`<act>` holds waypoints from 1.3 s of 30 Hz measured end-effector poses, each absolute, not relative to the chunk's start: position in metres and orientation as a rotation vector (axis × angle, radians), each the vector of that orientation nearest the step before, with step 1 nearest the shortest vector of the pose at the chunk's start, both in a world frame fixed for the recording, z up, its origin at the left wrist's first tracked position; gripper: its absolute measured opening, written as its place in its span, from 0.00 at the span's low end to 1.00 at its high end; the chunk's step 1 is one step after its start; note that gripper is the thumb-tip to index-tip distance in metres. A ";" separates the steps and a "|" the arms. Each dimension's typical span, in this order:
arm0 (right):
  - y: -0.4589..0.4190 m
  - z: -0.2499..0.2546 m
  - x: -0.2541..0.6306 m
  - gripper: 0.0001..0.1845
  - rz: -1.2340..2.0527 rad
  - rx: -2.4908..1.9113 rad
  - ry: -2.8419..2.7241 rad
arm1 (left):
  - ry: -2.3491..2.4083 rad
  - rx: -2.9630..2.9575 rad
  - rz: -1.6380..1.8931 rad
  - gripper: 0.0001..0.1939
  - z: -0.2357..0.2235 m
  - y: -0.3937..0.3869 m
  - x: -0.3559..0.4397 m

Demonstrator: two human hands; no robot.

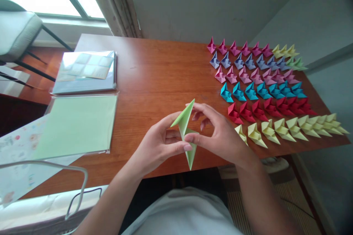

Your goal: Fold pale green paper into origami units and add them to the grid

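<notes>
Between my hands, over the table's near edge, is a light green folded paper piece with pointed tips at top and bottom. My left hand grips it from the left, the thumb pressed on its lower middle and the other fingers behind it. From the right, my right hand pinches the same paper, its thumb touching near my left thumb. The right index finger reaches toward the upper point, and the other fingers are curled. Part of the paper's middle is covered by both thumbs.
Rows of folded paper boats in pink, purple, blue, red and pale yellow stand on the wooden table at right. Packs of green paper and blue-grey paper lie at left. A white cable loops at lower left.
</notes>
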State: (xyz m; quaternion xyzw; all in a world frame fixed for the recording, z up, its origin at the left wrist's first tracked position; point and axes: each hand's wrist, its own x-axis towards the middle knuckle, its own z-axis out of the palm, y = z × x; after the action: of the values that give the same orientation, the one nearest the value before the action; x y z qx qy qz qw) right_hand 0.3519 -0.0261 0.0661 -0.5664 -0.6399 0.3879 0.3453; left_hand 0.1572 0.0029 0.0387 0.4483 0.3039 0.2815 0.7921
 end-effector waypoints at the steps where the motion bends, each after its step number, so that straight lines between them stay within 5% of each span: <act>1: -0.026 0.066 0.352 0.29 1.007 -1.474 -1.668 | 0.655 0.968 0.604 0.35 0.039 0.003 0.157; 13: -0.030 0.065 0.351 0.18 1.012 -1.452 -1.660 | 0.723 0.964 0.641 0.32 0.036 0.000 0.160; 25: -0.038 0.057 0.325 0.12 0.711 -1.783 -1.691 | 0.865 1.556 0.732 0.27 0.037 -0.011 0.166; 39: -0.038 0.045 0.337 0.17 0.678 -1.466 -1.528 | 0.889 1.328 0.781 0.20 0.033 -0.008 0.157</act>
State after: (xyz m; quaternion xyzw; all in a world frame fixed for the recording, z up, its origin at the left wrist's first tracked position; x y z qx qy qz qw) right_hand 0.3373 -0.0381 0.0447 -0.5911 -0.6160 0.2735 0.4431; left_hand 0.1572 -0.0077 0.0327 0.5797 0.3884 0.3409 0.6300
